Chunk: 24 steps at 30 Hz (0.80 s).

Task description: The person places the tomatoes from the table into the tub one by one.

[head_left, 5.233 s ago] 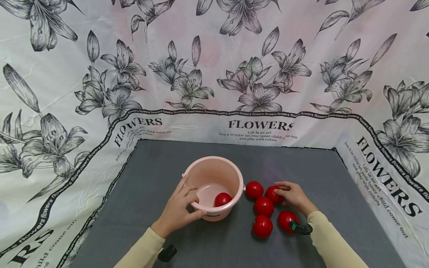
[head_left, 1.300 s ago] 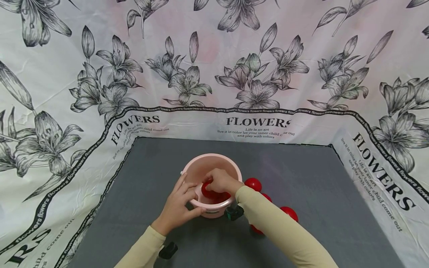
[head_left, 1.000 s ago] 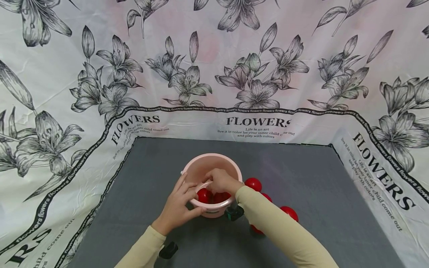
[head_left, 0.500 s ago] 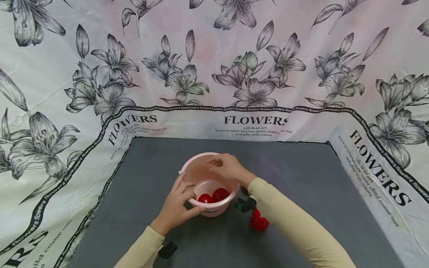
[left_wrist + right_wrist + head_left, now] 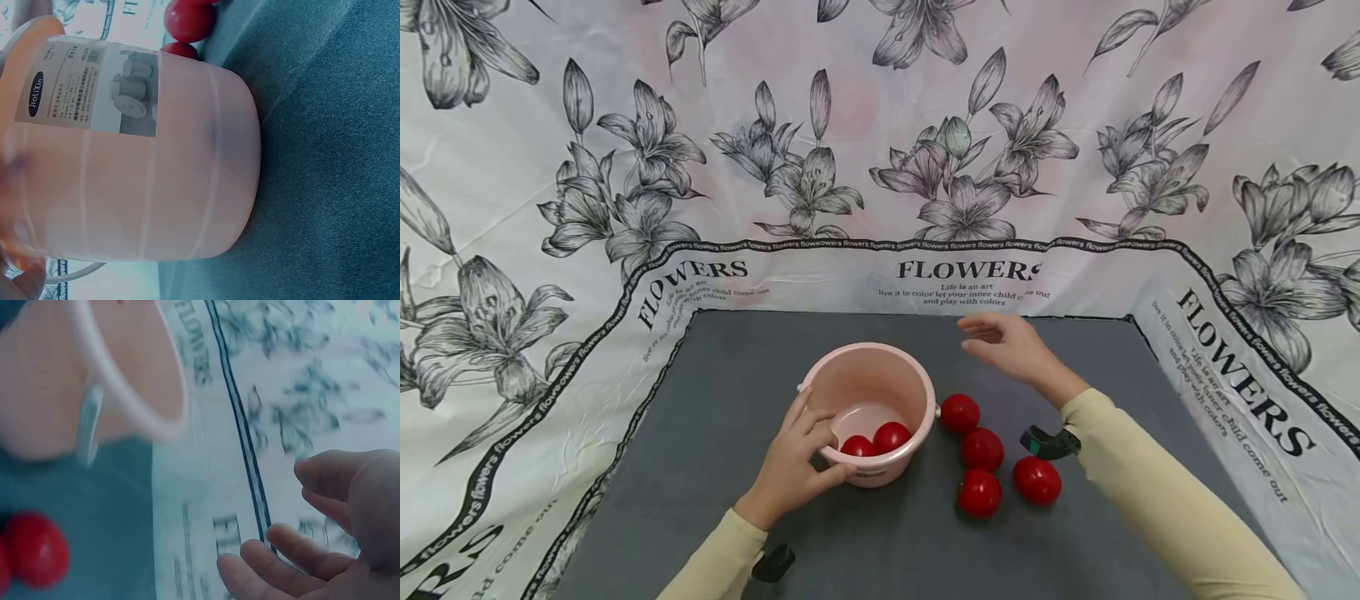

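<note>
A pink plastic bucket [image 5: 871, 367] stands upright on the grey table, with two red tomatoes [image 5: 891, 437] at its bottom. My left hand [image 5: 793, 462] grips its near left rim, fingers spread along the edge and thumb at the front. In the left wrist view, the bucket's side [image 5: 181, 156] with a printed label [image 5: 87, 84] fills much of the picture. My right hand [image 5: 1011, 350] is raised behind and right of the bucket, holding nothing, its fingers loosely bent and apart. Several tomatoes [image 5: 982, 450] lie to the bucket's right, below this hand.
One tomato [image 5: 1037, 481] sits a little apart on the right, near the black wrist strap [image 5: 1051, 443]. White cloth [image 5: 820, 279] with printed flowers and lettering rises behind and beside the grey tabletop [image 5: 880, 550].
A tomato from the right-hand group now lies in the bucket, let go by my right hand. That hand has since lifted out and moved right. My left hand stays on the rim.
</note>
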Each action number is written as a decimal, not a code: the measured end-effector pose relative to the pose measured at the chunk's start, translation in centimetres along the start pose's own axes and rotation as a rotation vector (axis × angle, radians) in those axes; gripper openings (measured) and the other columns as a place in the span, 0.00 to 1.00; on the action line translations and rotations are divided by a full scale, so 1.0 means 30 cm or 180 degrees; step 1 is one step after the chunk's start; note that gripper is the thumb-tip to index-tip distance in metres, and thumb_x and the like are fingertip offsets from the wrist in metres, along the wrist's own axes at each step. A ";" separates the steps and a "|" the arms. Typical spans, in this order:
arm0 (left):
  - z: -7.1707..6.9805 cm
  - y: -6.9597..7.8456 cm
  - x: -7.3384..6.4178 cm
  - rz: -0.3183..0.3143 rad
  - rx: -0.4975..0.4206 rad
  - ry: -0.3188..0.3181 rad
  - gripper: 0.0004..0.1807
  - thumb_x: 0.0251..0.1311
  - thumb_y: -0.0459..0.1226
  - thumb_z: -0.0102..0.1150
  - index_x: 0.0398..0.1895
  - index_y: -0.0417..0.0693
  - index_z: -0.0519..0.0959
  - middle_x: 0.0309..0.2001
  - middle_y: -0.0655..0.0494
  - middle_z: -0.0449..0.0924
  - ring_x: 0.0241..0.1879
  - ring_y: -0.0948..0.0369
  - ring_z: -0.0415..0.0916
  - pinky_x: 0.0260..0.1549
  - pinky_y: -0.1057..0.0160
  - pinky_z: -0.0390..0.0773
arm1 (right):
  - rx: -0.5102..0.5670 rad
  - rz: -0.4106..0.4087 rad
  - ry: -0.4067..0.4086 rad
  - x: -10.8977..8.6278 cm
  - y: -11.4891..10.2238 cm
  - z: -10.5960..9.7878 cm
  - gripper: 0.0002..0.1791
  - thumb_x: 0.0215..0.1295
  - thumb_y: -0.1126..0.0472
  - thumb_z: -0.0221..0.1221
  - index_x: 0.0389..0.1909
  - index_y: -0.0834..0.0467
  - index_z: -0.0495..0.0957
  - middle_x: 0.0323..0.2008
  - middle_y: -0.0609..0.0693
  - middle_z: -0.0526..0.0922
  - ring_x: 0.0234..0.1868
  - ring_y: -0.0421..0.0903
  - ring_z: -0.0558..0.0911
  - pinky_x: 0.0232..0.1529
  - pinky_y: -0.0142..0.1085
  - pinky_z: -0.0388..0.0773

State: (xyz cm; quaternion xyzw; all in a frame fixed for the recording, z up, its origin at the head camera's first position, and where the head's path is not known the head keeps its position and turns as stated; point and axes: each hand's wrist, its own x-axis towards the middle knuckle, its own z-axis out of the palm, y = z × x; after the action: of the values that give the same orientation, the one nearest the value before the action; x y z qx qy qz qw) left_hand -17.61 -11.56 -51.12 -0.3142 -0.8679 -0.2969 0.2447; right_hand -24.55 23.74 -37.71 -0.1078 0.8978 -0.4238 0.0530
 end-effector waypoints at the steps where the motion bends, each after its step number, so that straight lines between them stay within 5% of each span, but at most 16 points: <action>1: 0.001 0.001 -0.001 0.0001 -0.0004 0.0002 0.21 0.55 0.63 0.67 0.28 0.57 0.80 0.54 0.51 0.84 0.72 0.42 0.65 0.61 0.35 0.77 | 0.0015 0.0055 0.0020 -0.016 0.020 -0.021 0.23 0.73 0.59 0.59 0.66 0.61 0.75 0.64 0.65 0.78 0.60 0.61 0.82 0.52 0.48 0.88; 13: 0.001 0.006 -0.005 0.0030 -0.0006 0.0061 0.27 0.61 0.68 0.56 0.27 0.56 0.79 0.51 0.51 0.84 0.70 0.40 0.66 0.64 0.32 0.72 | -0.0059 0.0429 0.0126 -0.221 0.237 -0.151 0.28 0.76 0.53 0.57 0.70 0.65 0.69 0.65 0.70 0.75 0.57 0.62 0.83 0.46 0.41 0.89; 20: 0.000 0.009 -0.003 -0.0010 0.0013 0.0038 0.18 0.52 0.59 0.71 0.27 0.57 0.80 0.52 0.52 0.84 0.71 0.41 0.65 0.62 0.33 0.75 | 0.0103 0.0566 0.0142 -0.309 0.334 -0.159 0.30 0.77 0.52 0.56 0.71 0.66 0.66 0.65 0.71 0.73 0.46 0.26 0.81 0.46 0.41 0.89; 24: 0.001 0.008 -0.003 -0.0005 0.0006 0.0050 0.20 0.53 0.60 0.69 0.27 0.57 0.79 0.52 0.51 0.84 0.71 0.40 0.65 0.62 0.32 0.74 | 0.0190 0.0614 0.0133 -0.340 0.379 -0.143 0.30 0.77 0.53 0.55 0.72 0.67 0.65 0.66 0.72 0.72 0.43 0.17 0.76 0.47 0.43 0.89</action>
State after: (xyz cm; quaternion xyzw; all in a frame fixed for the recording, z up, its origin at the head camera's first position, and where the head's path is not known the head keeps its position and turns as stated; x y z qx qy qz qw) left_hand -17.40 -11.43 -51.10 -0.3110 -0.8665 -0.2987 0.2516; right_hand -17.13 36.41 -43.72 -0.0103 0.8919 -0.4454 0.0780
